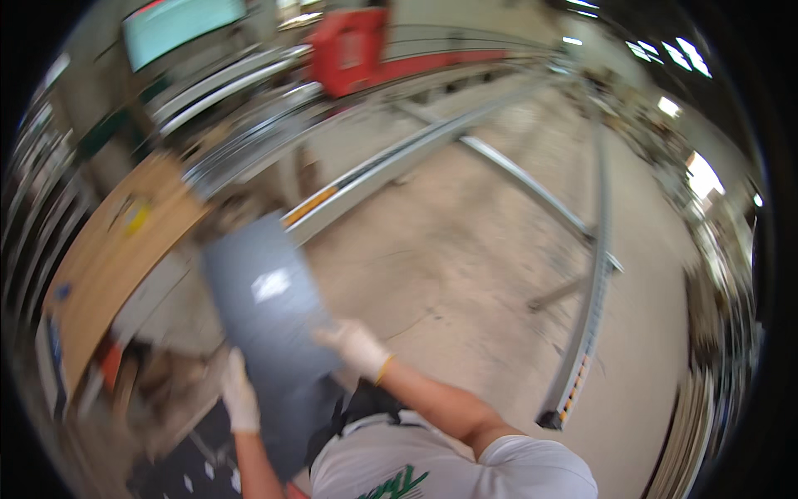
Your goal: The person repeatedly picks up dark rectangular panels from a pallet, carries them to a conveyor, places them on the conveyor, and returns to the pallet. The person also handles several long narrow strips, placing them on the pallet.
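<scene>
A long dark grey panel (278, 333) with a white label (271, 285) spans the space in front of my body, its far end reaching toward the wooden table. Along its left edge is my left hand (239, 392) in a white glove, gripping the panel. My right hand (357, 349), gloved too, grips the right edge a little farther up. Motion smears the picture, and the fingertips behind the panel are hidden.
At left stands a wooden-topped table (125, 224) with a yellow item (137, 218) on it. Metal rails (366, 179) run far ahead, joined by a crossbar (528, 187). A red machine (345, 54) and a screen (183, 29) stand beyond. Dark sheets (187, 466) lie lower left; long strips (686, 424) lie at right.
</scene>
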`<state>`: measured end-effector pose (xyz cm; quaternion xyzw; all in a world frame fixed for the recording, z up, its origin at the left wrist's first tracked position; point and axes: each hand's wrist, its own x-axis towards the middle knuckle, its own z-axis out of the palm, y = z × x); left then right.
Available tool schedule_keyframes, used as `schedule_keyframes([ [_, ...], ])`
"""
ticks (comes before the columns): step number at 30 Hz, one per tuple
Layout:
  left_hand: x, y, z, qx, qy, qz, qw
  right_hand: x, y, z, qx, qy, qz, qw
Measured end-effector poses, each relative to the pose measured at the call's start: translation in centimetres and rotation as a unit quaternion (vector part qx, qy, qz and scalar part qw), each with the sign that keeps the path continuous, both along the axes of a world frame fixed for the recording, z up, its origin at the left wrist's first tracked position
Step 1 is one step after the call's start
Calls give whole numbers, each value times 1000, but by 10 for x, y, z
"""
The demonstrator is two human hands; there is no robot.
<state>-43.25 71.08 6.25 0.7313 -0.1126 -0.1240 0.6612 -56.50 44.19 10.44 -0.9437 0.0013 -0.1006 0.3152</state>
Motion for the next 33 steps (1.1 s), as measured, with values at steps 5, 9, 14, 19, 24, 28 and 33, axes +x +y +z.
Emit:
schedule_keyframes([
  [5, 40, 31, -8, -114, 24, 182, 976, 125, -7, 5, 680, 108, -207, 695],
  [9, 30, 55, -30, -100, 63, 274, 955, 273, -40, -5, 632, -12, -284, 721],
  [14, -8, 48, -42, -33, 116, 359, 925, 436, -119, -42, 586, -78, -409, 695],
  [19, 1, -24, -23, 57, 165, 439, 881, 543, -185, -66, 598, -178, -432, 651],
  [24, 69, -118, 13, 271, 131, 317, 899, 616, -237, -44, 486, -9, -506, 713],
  [28, 116, -158, 22, 371, 92, 229, 895, 624, -267, -31, 478, 0, -550, 685],
  [33, 151, -171, 5, 385, 56, 199, 899, 636, -333, -40, 456, -6, -588, 668],
])
